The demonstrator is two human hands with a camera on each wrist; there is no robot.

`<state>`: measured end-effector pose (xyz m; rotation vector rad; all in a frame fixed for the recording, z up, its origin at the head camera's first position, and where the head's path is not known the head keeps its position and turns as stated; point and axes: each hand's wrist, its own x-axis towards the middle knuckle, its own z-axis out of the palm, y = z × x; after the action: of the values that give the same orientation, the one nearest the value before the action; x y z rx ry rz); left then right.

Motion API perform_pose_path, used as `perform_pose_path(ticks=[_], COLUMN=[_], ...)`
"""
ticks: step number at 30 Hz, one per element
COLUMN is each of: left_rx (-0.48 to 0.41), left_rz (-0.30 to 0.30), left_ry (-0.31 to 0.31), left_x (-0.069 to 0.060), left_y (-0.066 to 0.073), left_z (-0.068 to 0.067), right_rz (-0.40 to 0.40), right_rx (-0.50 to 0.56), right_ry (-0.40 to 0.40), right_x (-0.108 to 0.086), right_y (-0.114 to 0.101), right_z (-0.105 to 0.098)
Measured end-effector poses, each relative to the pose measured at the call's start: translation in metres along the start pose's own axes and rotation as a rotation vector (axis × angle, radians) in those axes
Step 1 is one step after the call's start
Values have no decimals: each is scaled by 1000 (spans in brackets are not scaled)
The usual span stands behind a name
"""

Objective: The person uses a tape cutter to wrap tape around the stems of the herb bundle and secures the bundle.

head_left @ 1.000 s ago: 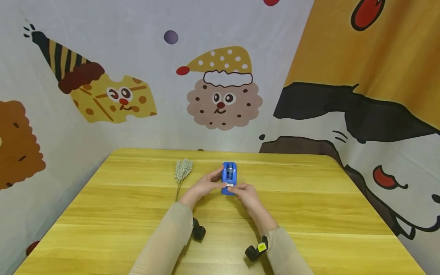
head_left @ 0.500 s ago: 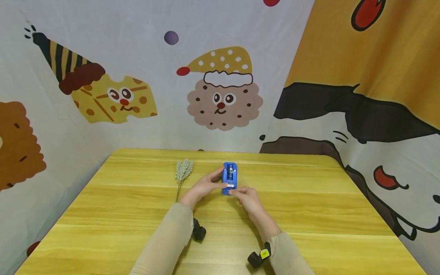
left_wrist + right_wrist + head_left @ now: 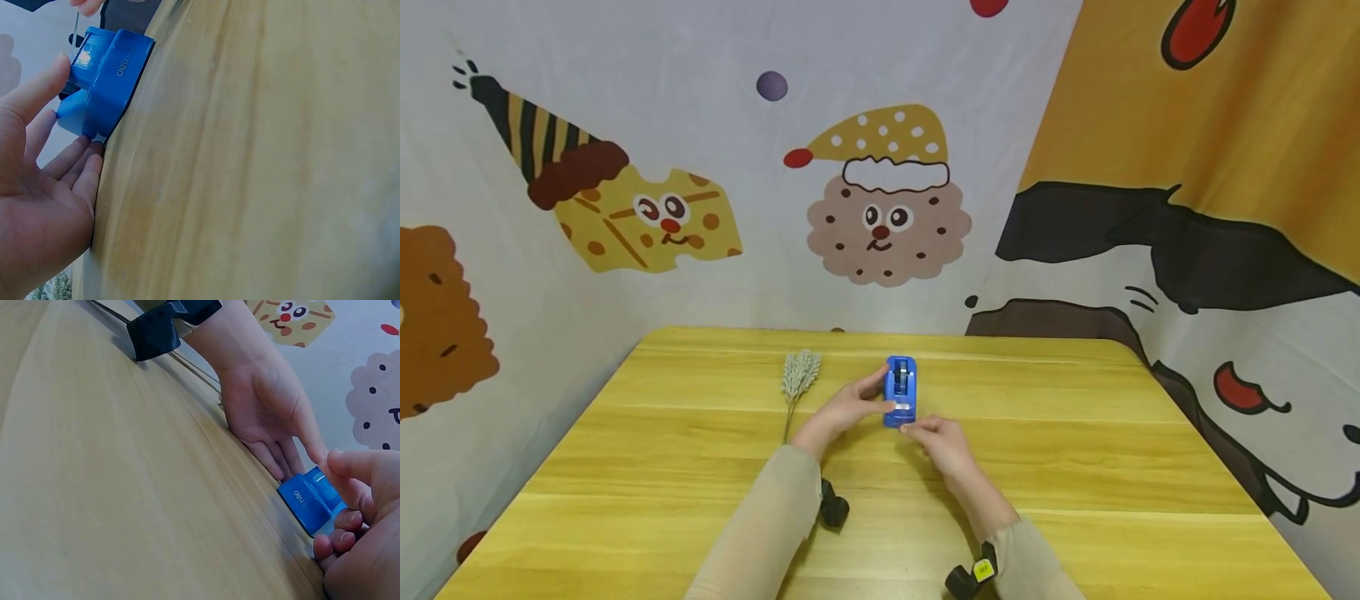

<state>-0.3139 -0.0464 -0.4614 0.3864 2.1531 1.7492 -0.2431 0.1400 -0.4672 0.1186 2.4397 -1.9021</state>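
A blue tape dispenser (image 3: 907,398) stands on the wooden table, a clear roll set in its top. My left hand (image 3: 848,407) steadies it from the left side; in the left wrist view the thumb (image 3: 53,81) lies by the toothed cutter edge and the other fingers touch the blue body (image 3: 115,84). At the near end of the dispenser, my right hand (image 3: 946,443) pinches with thumb and forefinger. A thin clear strip of tape (image 3: 76,28) runs from the cutter up to those fingertips. In the right wrist view my right hand (image 3: 375,519) partly hides the dispenser (image 3: 303,499).
A sprig of pale dried flowers (image 3: 800,373) lies left of the dispenser, its stem passing behind the left forearm. Black wrist cameras (image 3: 833,507) hang at both cuffs. Beyond the table's far edge (image 3: 880,332) hangs a cloth printed with cartoon figures.
My right hand has drawn back a little toward me and to the right, away from the cutter, still pinching. The left hand and the tape dispenser stay in place.
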Motion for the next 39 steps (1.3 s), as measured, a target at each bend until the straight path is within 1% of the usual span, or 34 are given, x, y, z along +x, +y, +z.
perform_pose_path(ticks=[11,17,23,25,26,32,33,39], left_rx=[-29,-20,-15,-12,-12,-10,-8,0], left_rz=[14,16,13,11,14,12,10,11], left_ry=[-3,-9,-21,-23,-24,-19,-18,-17], left_x=[1,2,2,2,2,1,1,0], left_y=[-2,-4,-7,-6,-6,-3,-3,-1], left_z=[-2,-3,-2,-2,-1,-1,-1,-1], right_rz=[-7,-12,-7,-5,-8,-19,-22,-42], right_rx=[-1,-9,26,31,30,19,19,30], right_ry=[-20,-27,-21,-20,-22,-15,-14,-40], right_x=[-11,-16,-22,-24,-27,-30,-28,-32], right_y=[-2,-1,-1,-1,-5,-5,-1,1], right_z=[0,0,1,1,0,1,1,-1])
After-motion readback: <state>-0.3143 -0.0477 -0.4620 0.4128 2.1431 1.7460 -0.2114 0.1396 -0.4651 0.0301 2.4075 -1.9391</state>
